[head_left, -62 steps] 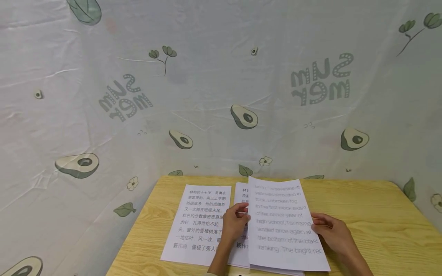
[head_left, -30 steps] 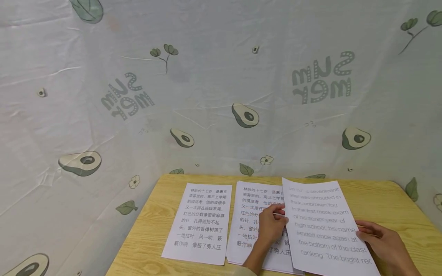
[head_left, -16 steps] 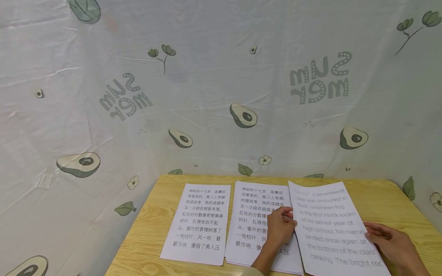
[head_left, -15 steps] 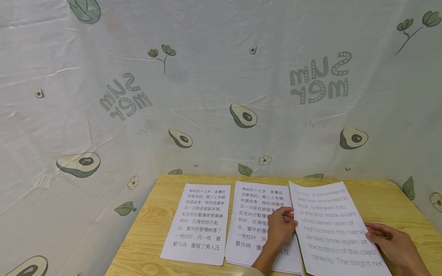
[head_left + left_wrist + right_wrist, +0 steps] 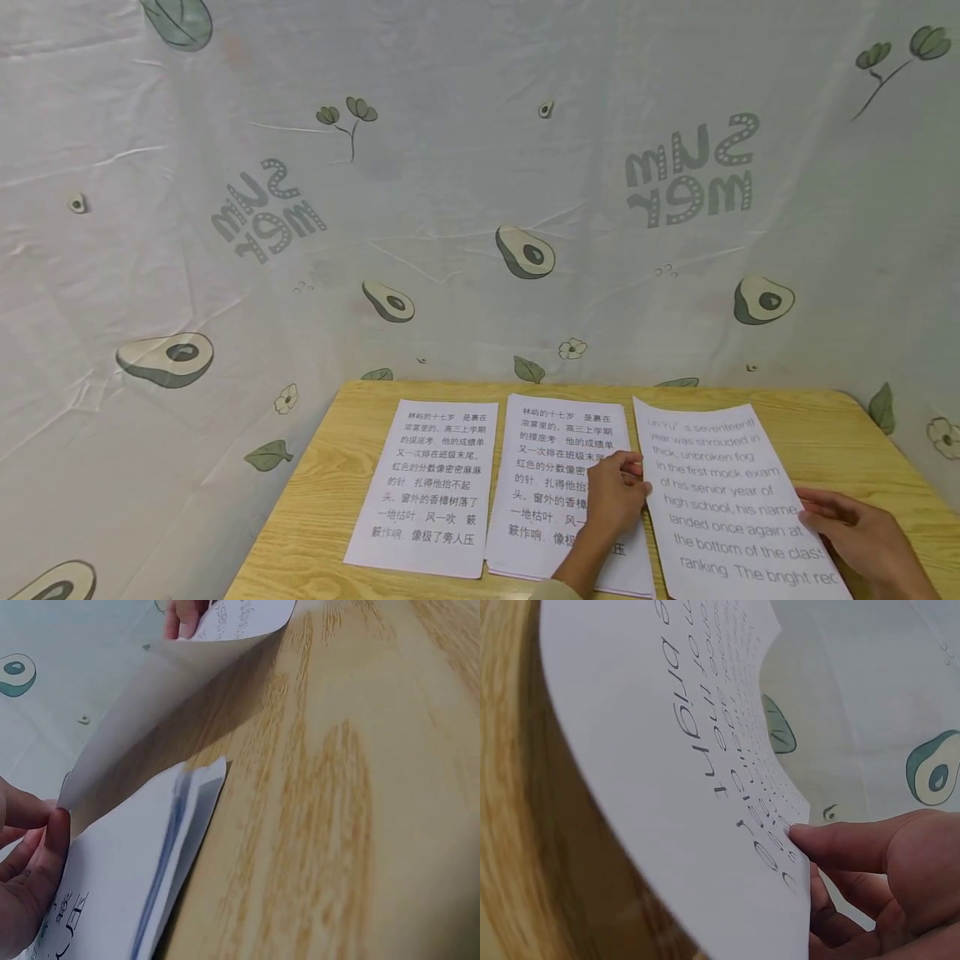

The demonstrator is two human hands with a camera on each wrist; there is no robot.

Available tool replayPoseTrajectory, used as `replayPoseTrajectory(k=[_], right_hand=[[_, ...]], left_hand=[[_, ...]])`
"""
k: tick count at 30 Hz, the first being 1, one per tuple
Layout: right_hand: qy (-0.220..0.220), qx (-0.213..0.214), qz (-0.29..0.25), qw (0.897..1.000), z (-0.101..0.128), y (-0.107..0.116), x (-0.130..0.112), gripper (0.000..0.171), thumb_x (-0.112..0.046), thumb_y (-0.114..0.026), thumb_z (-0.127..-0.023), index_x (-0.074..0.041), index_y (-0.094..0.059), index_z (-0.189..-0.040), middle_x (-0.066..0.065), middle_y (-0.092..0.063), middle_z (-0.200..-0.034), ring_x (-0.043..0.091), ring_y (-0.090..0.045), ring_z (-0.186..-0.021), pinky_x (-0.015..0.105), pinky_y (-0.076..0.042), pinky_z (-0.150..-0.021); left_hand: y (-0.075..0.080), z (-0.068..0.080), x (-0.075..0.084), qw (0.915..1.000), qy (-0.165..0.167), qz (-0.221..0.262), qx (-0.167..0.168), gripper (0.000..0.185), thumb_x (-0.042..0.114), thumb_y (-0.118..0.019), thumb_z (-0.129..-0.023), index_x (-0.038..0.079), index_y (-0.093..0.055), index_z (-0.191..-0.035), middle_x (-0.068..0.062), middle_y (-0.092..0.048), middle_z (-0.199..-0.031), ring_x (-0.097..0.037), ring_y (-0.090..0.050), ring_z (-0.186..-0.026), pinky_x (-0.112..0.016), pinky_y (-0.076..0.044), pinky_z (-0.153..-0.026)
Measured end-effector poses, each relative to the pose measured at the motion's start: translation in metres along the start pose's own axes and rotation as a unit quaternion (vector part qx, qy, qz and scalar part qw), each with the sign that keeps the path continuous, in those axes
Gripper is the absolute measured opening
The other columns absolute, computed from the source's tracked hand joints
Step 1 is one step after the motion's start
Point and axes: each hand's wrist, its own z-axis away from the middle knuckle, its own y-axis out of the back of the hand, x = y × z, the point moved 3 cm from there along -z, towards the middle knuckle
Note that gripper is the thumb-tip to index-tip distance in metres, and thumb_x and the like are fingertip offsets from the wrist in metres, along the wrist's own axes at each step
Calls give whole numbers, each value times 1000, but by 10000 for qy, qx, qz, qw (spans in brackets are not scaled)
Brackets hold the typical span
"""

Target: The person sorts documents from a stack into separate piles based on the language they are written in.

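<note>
On the wooden table (image 5: pixel 322 533), a single printed sheet (image 5: pixel 437 487) lies flat at the left, and just right of it sits a small stack of sheets (image 5: pixel 555 475) with the same print. The left hand (image 5: pixel 617 498) rests over the stack's right edge, fingers curled and pinching the left edge of the English page (image 5: pixel 723 500). The right hand (image 5: pixel 862 537) pinches that page's right edge between thumb and fingers, holding the page bowed, raised off the wood at the table's right side.

Home desk nook: wood table (image 5: pixel 825 433) w/ avocado-print backdrop (image 5: pixel 450 208).
</note>
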Motion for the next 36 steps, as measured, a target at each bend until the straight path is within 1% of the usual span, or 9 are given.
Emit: replayPoseTrajectory(k=[3, 7, 10, 15, 18, 20, 24, 28, 36], right_hand=[[-48, -27, -74, 10000, -1, -1, 2, 58, -17, -71, -103, 13, -51, -149, 7, -76, -104, 13, -67, -80, 31, -60, -68], [-85, -77, -147, 9998, 0, -4, 2, 58, -13, -70, -104, 16, -49, -149, 20, -74, -110, 16, -67, -80, 33, -59, -66], [-92, -92, -84, 9999, 1, -4, -1, 58, -13, -69, -104, 17, -48, -149, 25, -73, -114, 18, -68, -81, 34, -59, -67], [-66, 225, 667, 9975, 12, -1, -10, 55, -21, -70, -104, 16, -55, -142, 34, -69, -118, 34, -70, -91, 47, -57, -77], [-57, 464, 1168, 9921, 23, 1, -20, 54, -23, -67, -104, 16, -56, -139, 39, -64, -126, 47, -66, -102, 55, -53, -84], [86, 401, 1407, 9892, 29, 2, -29, 55, -26, -65, -105, 15, -56, -140, 40, -64, -127, 51, -64, -106, 58, -52, -86], [533, -55, 1437, 9882, 35, -1, -46, 65, -40, -63, -107, 13, -56, -143, 37, -67, -129, 36, -72, -95, 46, -55, -78], [693, -415, 998, 9917, 36, -15, -60, 72, -46, -65, -105, 12, -53, -147, 32, -69, -128, 15, -73, -84, 29, -56, -70], [1238, -617, 500, 9891, 43, -59, -94, 61, -34, -68, -105, 10, -57, -146, 16, -73, -118, 10, -73, -86, 24, -61, -72]], left_hand=[[0, 0, -1, 10000, -7, -92, 3, 35, -6, -82, -85, 12, -79, -115, 12, -63, -86, 1, -57, -72, -17, -53, -59], [-1, -1, -1, 9999, -23, -115, 8, 35, -5, -82, -85, 12, -79, -116, 13, -63, -86, 2, -56, -73, -16, -53, -62], [0, -1, 0, 9999, -57, -131, 16, 35, -4, -83, -85, 12, -79, -116, 13, -63, -86, 2, -56, -73, -16, -52, -64], [6, 1, 7, 9998, -158, -93, -17, 33, 1, -86, -85, 10, -79, -115, 11, -66, -87, 4, -58, -74, -15, -53, -65], [16, 1, 13, 9995, -281, -117, -17, 33, 5, -87, -85, 10, -80, -116, 10, -68, -89, 5, -59, -74, -15, -52, -67], [25, 1, 16, 9990, -405, -167, -2, 34, 8, -87, -85, 10, -80, -118, 9, -70, -91, 5, -59, -75, -15, -52, -69], [46, 1, 18, 9985, -510, -196, 6, 35, 11, -87, -87, 10, -79, -122, 7, -73, -95, 4, -59, -76, -16, -51, -69], [66, 1, 15, 9984, -535, -208, 8, 37, 12, -85, -89, 9, -78, -125, 4, -73, -97, 3, -59, -77, -17, -51, -68], [108, -3, 0, 9966, -654, -487, 151, 40, 16, -85, -91, 7, -76, -128, 2, -75, -99, -1, -59, -78, -18, -50, -69]])
